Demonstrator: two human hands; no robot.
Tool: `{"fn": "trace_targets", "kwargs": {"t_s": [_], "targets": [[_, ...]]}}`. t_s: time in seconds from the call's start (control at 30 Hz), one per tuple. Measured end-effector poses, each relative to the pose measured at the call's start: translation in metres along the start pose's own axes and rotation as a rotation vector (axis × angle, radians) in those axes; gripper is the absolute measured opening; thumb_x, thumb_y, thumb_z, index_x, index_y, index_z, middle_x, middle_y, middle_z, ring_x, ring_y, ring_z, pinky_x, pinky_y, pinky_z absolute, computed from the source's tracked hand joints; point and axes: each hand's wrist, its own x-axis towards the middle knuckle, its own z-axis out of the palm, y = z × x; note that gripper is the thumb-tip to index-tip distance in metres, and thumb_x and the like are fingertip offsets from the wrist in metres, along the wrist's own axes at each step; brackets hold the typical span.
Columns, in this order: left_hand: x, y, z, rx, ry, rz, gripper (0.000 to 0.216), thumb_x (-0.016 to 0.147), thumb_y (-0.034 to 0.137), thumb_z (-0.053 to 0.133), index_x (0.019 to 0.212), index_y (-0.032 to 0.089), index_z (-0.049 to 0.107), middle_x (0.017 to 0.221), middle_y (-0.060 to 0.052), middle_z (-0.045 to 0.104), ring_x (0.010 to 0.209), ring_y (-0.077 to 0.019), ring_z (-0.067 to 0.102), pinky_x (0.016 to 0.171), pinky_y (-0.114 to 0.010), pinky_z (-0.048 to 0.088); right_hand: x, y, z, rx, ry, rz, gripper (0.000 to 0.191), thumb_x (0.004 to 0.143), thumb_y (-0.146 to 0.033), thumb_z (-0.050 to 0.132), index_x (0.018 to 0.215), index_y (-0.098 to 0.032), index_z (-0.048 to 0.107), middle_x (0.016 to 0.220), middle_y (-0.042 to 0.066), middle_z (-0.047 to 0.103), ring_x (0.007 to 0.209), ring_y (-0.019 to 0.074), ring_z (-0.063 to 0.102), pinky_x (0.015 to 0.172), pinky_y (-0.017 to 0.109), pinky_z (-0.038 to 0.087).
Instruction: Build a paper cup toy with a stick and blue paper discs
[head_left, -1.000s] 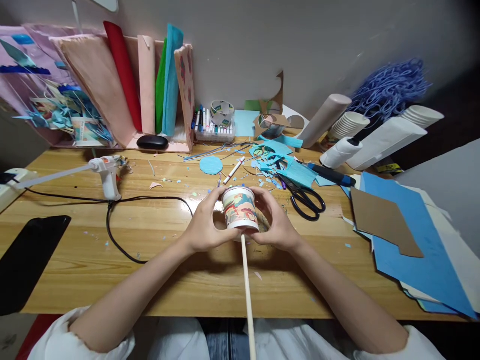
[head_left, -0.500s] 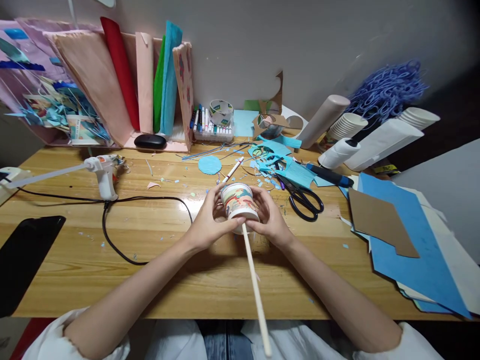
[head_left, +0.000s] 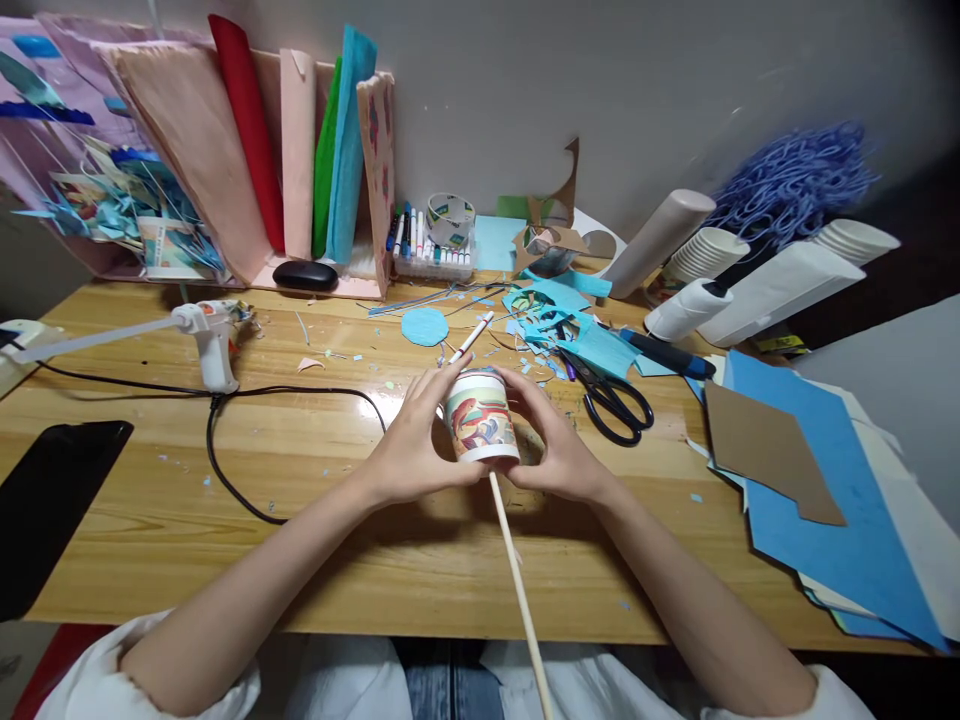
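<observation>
A printed paper cup is held over the bench between two hands, its white-edged end towards the person. The left hand wraps the cup's left side and the right hand its right side; each grip is curved closely around it, thumbs at the near end and fingers around the far end. A pale wooden stick runs from the near end of the cup, beside the thumb tips, down past the bench edge; whether it is fixed to the cup cannot be told.

Just beyond the cup lie a white marker and a blue paper disc. Black-handled scissors are near the cup on its right, with blue paper scraps farther back. Well to the right of the cup, a piece of brown cardboard lies on blue sheets. Well to its left are a white glue gun and a black cable.
</observation>
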Motion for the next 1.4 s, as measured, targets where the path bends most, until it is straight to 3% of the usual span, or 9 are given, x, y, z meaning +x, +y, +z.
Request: {"fn": "trace_targets", "kwargs": {"t_s": [0.2, 0.4, 0.7, 0.83, 0.93, 1.0, 1.1, 1.23, 1.4], "targets": [[-0.001, 0.001, 0.004, -0.079, 0.048, 0.013, 0.070, 0.061, 0.030, 0.073, 0.121, 0.020, 0.038, 0.122, -0.011, 0.050, 0.112, -0.0265, 0.050, 0.096, -0.038, 0.040, 0.000, 0.005, 0.009, 0.080, 0.080, 0.003, 0.083, 0.060, -0.022, 0.075, 0.130, -0.023, 0.031, 0.132, 0.012, 0.041, 0.118, 0.0268, 0.047, 0.100, 0.042, 0.039], [-0.001, -0.001, 0.001, 0.013, 0.065, 0.103, 0.076, 0.056, 0.033, 0.075, 0.120, 0.021, 0.036, 0.117, -0.010, 0.050, 0.106, -0.0265, 0.051, 0.091, -0.039, 0.043, -0.001, 0.004, 0.010, 0.060, 0.071, -0.052, 0.085, 0.060, -0.022, 0.074, 0.131, -0.026, 0.028, 0.131, 0.011, 0.041, 0.118, 0.0274, 0.046, 0.100, 0.044, 0.038], [0.000, -0.005, -0.006, 0.266, 0.169, 0.459, 0.083, 0.062, 0.035, 0.074, 0.131, 0.026, 0.030, 0.122, -0.012, 0.046, 0.114, -0.0287, 0.047, 0.093, -0.044, 0.042, 0.002, -0.006, -0.005, -0.307, 0.179, -0.298, 0.083, 0.066, -0.023, 0.073, 0.133, -0.035, 0.026, 0.139, 0.008, 0.035, 0.130, 0.0290, 0.033, 0.106, 0.050, 0.032], [0.000, -0.009, -0.009, 0.284, 0.359, 0.460, 0.090, 0.056, 0.039, 0.078, 0.131, 0.025, 0.031, 0.121, -0.011, 0.046, 0.111, -0.0286, 0.048, 0.092, -0.043, 0.042, 0.000, -0.015, -0.004, 0.019, 0.049, -0.022, 0.064, 0.076, -0.030, 0.066, 0.129, -0.027, 0.031, 0.131, 0.011, 0.041, 0.115, 0.0236, 0.049, 0.094, 0.042, 0.044], [0.002, -0.013, -0.014, 0.316, 0.557, 0.320, 0.094, 0.053, 0.038, 0.079, 0.132, 0.023, 0.029, 0.123, -0.011, 0.044, 0.114, -0.0297, 0.045, 0.094, -0.045, 0.040, -0.001, -0.017, 0.002, 0.381, -0.283, 0.270, 0.035, 0.085, -0.045, 0.051, 0.108, -0.019, 0.047, 0.095, 0.007, 0.060, 0.086, 0.0174, 0.061, 0.078, 0.036, 0.049], [0.004, -0.016, -0.016, 0.374, 0.623, 0.245, 0.091, 0.054, 0.034, 0.078, 0.131, 0.022, 0.031, 0.123, -0.011, 0.044, 0.114, -0.0295, 0.044, 0.097, -0.045, 0.037, -0.002, -0.017, 0.009, 0.505, -0.359, 0.413, 0.032, 0.085, -0.047, 0.049, 0.099, -0.018, 0.049, 0.075, 0.001, 0.059, 0.066, 0.0128, 0.059, 0.063, 0.029, 0.048], [0.005, -0.021, -0.018, 0.446, 0.642, 0.213, 0.088, 0.056, 0.030, 0.077, 0.131, 0.022, 0.033, 0.122, -0.011, 0.046, 0.113, -0.0290, 0.044, 0.097, -0.045, 0.034, -0.002, -0.015, 0.021, 0.423, -0.187, 0.478, 0.025, 0.086, -0.043, 0.050, 0.096, -0.020, 0.052, 0.059, -0.005, 0.048, 0.047, 0.0074, 0.041, 0.046, 0.019, 0.032], [0.004, -0.023, -0.014, 0.472, 0.654, 0.202, 0.087, 0.057, 0.031, 0.076, 0.132, 0.022, 0.032, 0.122, -0.011, 0.047, 0.111, -0.0288, 0.045, 0.097, -0.044, 0.034, -0.004, -0.013, 0.035, 0.303, 0.051, 0.410, 0.025, 0.088, -0.042, 0.046, 0.089, -0.020, 0.058, 0.057, -0.005, 0.037, 0.048, 0.0087, 0.032, 0.044, 0.020, 0.023], [0.003, -0.021, -0.012, 0.489, 0.667, 0.193, 0.088, 0.056, 0.028, 0.076, 0.132, 0.022, 0.033, 0.121, -0.011, 0.049, 0.109, -0.0288, 0.046, 0.095, -0.042, 0.035, -0.005, -0.011, 0.042, 0.388, 0.106, 0.435, 0.026, 0.086, -0.044, 0.048, 0.084, -0.019, 0.057, 0.052, -0.007, 0.031, 0.044, 0.0075, 0.025, 0.041, 0.020, 0.017]]}}
